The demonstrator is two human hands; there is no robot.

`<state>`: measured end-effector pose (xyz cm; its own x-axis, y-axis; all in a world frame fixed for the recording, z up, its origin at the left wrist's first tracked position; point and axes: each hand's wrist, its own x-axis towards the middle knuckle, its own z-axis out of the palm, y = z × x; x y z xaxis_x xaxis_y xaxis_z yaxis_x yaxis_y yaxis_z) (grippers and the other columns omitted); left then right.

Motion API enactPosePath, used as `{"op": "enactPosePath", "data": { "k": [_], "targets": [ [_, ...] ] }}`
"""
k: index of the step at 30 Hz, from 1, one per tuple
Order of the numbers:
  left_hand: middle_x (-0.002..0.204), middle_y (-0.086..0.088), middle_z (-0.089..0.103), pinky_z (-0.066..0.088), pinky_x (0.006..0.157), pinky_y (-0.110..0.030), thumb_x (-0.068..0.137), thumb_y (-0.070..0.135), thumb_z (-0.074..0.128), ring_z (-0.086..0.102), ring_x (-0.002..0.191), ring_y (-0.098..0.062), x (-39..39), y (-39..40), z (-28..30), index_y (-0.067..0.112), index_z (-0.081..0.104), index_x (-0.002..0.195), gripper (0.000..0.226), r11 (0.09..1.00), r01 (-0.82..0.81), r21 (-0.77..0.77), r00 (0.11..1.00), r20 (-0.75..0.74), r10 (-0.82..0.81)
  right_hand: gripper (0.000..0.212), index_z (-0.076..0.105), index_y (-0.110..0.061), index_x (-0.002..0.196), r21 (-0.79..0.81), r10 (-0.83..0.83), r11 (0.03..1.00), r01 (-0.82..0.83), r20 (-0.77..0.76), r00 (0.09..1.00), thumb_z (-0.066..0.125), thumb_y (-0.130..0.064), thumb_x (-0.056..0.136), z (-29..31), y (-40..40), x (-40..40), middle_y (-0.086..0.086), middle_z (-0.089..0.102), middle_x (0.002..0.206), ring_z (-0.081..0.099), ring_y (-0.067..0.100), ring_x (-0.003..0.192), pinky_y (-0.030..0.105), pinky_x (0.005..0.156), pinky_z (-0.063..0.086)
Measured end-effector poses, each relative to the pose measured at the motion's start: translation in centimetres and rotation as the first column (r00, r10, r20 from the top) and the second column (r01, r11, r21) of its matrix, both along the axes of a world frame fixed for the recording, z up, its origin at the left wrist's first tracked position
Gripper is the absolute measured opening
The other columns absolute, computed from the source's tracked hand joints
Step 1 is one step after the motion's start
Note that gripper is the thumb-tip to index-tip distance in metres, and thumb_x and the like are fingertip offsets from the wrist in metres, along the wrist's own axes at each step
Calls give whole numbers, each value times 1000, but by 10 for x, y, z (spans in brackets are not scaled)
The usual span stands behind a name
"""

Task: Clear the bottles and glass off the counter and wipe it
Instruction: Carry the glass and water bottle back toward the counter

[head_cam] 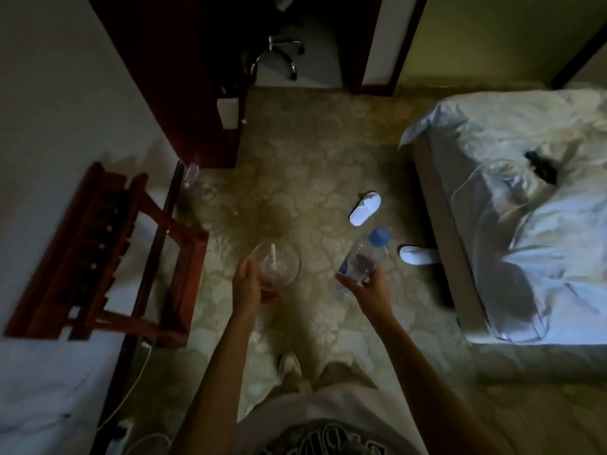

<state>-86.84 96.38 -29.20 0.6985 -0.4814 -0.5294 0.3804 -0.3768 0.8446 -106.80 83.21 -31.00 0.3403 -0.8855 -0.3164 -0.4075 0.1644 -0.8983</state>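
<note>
Left hand [248, 284] grips the glass [277, 262] upright, right hand [364, 285] the bottle [364, 257] tilted, cap outward — likely both being carried off together.

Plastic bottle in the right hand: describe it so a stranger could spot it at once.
Start at the bed on the right, then look to the carpet beside it, where two white slippers lie. Just below them the right hand holds the clear plastic bottle, tilted, the only thing with a blue cap.

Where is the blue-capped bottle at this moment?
In the head view, the blue-capped bottle is right of centre, held by the right hand above the carpet, with two white slippers just beyond it beside the bed.
</note>
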Motion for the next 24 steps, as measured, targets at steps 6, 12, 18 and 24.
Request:
{"op": "enactPosePath", "data": {
  "k": [6, 12, 18, 24],
  "targets": [
    [107, -20, 69, 57, 51, -35, 103, 35, 38, 70, 56, -27, 88, -104, -15, 11, 51, 131, 39, 999, 37, 24, 999, -31, -37, 56, 48, -24, 121, 67, -21, 998, 22, -14, 1000, 80, -26, 75, -10, -89, 84, -12, 58, 108, 59, 8, 99, 28, 90, 50],
    [103, -20, 69, 59, 52, -37, 102, 36, 40, 72, 65, -32, 189, -231, -36, 17, 57, 126, 35, 995, 5, 95, 993, -122, 6, 54, 48, -36, 116, 37, 44, 998, -43, -20, 999, 80, -36, 72, -42, -228, 194, -11, 62, 112, 61, 11, 105, 35, 93, 52],
    [79, -16, 71, 55, 46, -30, 104, 29, 37, 68, 50, -28, 307, -368, 8, 11, 55, 124, 33, 998, -19, 60, 1000, -9, 19, 53, 51, -18, 120, -52, 81, 996, -78, 44, 996, 79, -28, 76, 3, -382, 335, -9, 59, 107, 60, 12, 99, 11, 72, 43],
    [87, -24, 69, 52, 43, -27, 103, 31, 38, 67, 56, -32, 407, -484, 15, 7, 58, 121, 36, 997, -72, 33, 996, -55, 74, 51, 49, -21, 119, -18, 100, 995, -99, 103, 990, 78, -26, 76, 13, -495, 439, -16, 60, 105, 59, -3, 95, 17, 81, 49]
  ]
}}
